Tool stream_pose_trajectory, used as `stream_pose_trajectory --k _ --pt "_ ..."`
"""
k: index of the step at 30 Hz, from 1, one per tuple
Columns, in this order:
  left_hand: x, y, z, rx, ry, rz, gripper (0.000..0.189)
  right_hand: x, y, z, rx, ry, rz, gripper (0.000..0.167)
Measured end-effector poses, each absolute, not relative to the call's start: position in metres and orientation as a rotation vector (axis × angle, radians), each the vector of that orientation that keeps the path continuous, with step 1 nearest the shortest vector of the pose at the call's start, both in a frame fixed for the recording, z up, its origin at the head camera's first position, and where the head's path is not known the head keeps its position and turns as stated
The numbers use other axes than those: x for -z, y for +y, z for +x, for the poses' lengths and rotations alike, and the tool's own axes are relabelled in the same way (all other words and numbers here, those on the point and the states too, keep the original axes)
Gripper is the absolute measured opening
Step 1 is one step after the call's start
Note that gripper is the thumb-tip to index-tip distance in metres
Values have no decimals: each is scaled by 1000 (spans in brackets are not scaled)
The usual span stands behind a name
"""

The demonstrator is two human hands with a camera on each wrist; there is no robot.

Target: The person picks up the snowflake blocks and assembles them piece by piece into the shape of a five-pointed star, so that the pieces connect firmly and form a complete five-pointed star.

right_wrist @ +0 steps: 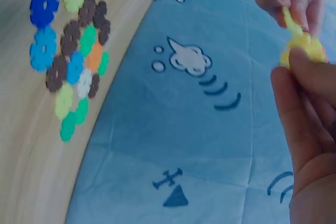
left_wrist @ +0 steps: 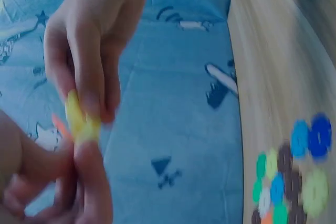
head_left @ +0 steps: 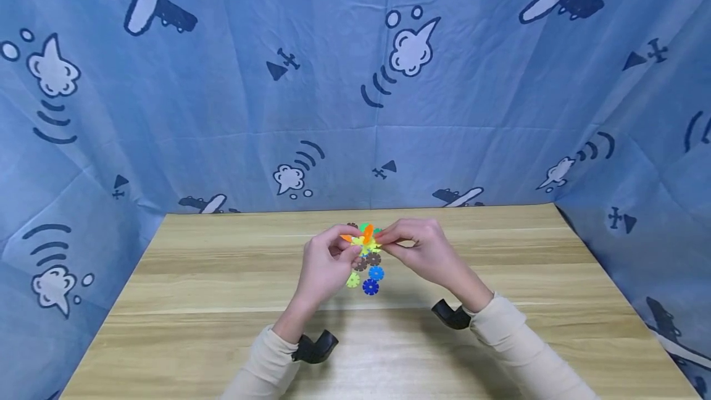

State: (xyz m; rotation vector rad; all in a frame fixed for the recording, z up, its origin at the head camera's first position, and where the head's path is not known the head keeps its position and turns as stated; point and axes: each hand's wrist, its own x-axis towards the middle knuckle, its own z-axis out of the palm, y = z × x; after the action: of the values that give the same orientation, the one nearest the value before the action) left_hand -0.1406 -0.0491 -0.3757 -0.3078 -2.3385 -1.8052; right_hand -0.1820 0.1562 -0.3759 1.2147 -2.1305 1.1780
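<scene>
Several yellow, notched, flower-shaped plastic-looking discs (right_wrist: 302, 40) are gathered above the pale wood-grain surface (head_left: 222, 276), pinched between the fingers and thumbs of the left hand (head_left: 328, 267) and right hand (head_left: 424, 247). One bright orange notched disc (head_left: 368, 234) sits among them. Joining seems well begun, though whether every slot is seated cannot be told. Still loose on the surface are a dark blue round notched disc (head_left: 370, 287), a lighter blue one (head_left: 376, 273) and others in brown, green and white.

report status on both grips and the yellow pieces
Left grip and right grip pinching yellow pieces. Pieces held off the table. Coloured discs lying there, nothing visibly blocking.
</scene>
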Motion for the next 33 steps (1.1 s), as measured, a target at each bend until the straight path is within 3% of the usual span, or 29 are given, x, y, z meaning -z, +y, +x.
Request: stream_pose_trajectory --k 12,17,26,33 --pt "379 -44 -142 1815 -2387 -250 21 384 155 -177 -1091 -2153 1170 24" --pt "376 -47 -141 1888 -2382 -249 32 380 156 -176 -997 -2148 1181 25" --pt "373 -47 -142 1925 -2408 -226 40 375 158 -173 -805 -2158 1185 51" --pt "371 -48 -146 1994 -2390 -250 40 370 162 -173 -607 -2139 1196 44"
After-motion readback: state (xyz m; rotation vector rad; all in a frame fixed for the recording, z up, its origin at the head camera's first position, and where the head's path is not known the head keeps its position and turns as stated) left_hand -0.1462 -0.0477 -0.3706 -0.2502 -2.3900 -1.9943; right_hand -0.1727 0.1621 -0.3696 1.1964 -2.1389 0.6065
